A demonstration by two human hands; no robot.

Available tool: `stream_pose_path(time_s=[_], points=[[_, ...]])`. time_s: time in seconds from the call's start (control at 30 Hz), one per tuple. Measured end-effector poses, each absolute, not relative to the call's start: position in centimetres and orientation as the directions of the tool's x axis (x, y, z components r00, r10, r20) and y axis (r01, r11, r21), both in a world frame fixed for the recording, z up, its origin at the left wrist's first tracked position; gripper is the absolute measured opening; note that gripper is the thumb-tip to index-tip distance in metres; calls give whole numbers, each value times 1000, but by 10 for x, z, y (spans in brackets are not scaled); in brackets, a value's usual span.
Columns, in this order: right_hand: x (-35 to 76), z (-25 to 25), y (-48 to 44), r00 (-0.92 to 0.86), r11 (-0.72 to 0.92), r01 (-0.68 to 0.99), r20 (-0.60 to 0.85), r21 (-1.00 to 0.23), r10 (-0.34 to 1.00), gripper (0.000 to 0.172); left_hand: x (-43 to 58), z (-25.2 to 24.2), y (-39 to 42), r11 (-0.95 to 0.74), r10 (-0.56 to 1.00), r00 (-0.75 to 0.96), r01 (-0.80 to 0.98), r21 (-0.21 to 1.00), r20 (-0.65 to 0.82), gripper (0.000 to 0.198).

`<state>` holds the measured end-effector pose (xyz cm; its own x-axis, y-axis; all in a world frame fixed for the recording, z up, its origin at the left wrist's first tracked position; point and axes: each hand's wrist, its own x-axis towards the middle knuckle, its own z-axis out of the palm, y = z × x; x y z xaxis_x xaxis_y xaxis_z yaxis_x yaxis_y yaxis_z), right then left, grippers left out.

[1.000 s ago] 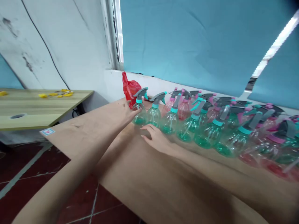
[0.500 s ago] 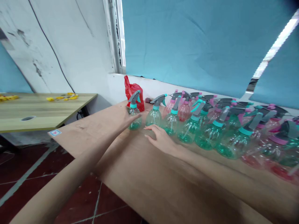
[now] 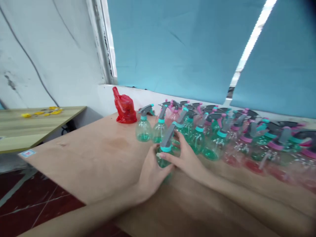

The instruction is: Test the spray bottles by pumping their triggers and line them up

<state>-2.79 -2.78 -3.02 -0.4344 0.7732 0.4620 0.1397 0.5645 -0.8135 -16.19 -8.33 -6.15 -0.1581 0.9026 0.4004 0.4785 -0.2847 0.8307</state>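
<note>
Bare left hand (image 3: 150, 172), bare right hand (image 3: 189, 159), slender fingers (image 3: 182, 140), slim bare forearms (image 3: 242, 194)

A white wall (image 3: 61, 42), marked by a dark scuff (image 3: 10, 82) and crossed by a hanging cable (image 3: 32, 62), meets a worn window frame (image 3: 100, 42) at the corner. Blue sheeting (image 3: 185, 49) covers most of the far side, bright light showing through a slanting gap (image 3: 251, 42). Below stand a brown wooden table (image 3: 86, 164) and, to the left, a paler desk (image 3: 14, 126), over dark red floor tiles (image 3: 56, 207) with pale joints.
</note>
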Motion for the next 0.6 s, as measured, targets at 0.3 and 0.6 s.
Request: stream_pose_path(time_s=[0.3,0.6], points=[[70,-25,-36,-105,413,291,400,-863,910,50,-60,-67,-87,-402,916,287,618,676,282,79],[153,-13,-43,-120,360,344,340,-867,933,8,-36,-76,-68,-679,711,637,508,531,299,65]])
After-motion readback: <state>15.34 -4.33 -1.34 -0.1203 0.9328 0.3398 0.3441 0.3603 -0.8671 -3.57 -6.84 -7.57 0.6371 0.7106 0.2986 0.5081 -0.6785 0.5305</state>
